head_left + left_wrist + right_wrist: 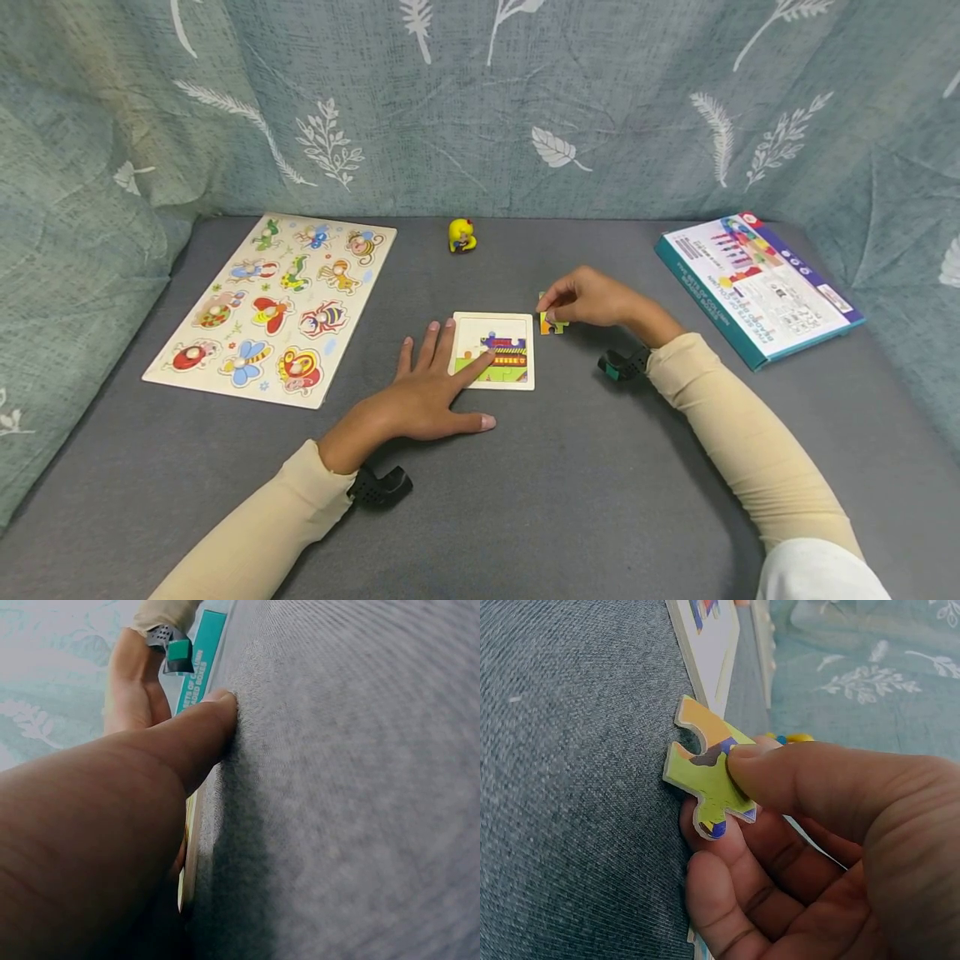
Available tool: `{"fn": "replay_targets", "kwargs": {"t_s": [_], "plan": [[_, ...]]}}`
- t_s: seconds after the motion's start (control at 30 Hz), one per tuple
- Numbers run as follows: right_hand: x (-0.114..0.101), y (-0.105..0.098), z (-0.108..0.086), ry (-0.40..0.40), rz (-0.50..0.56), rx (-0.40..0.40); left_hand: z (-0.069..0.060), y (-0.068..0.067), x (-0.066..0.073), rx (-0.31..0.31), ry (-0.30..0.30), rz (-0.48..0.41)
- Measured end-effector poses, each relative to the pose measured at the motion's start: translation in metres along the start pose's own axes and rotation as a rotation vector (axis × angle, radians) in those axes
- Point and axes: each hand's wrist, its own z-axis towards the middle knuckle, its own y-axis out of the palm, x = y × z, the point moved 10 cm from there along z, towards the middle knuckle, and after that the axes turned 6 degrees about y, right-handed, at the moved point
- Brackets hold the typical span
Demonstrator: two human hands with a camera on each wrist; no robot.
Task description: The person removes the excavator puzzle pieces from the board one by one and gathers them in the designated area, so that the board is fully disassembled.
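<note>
A small square jigsaw puzzle [492, 317] with a cream frame lies mid-table, partly filled with a train picture. My left hand [427, 400] lies with fingers spread, the index finger across the picture and the thumb on the cloth. In the left wrist view the left thumb [202, 731] hides most of the puzzle. Just right of the frame, my right hand [592, 298] pinches a puzzle piece [552, 328] between thumb and fingers. Seen from the right wrist, that puzzle piece [712, 776] is green and orange with purple bits, tilted off the grey cloth.
A wooden insect peg board [281, 304] lies on the left. At the back sits a small yellow figurine [461, 237]. A teal-edged box [757, 283] lies on the right. A leaf-patterned curtain [480, 108] hangs behind the grey table.
</note>
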Motion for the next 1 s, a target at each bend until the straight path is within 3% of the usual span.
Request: {"fn": "replay_targets", "kwargs": {"t_s": [0.67, 1.0], "plan": [[-0.009, 0.002, -0.003, -0.035, -0.085, 0.013, 0.001, 0.0, 0.0, 0.014, 0.009, 0.012], [-0.004, -0.002, -0.004, -0.004, -0.029, 0.029, 0.0, 0.0, -0.001, 0.01, 0.006, 0.013]]}}
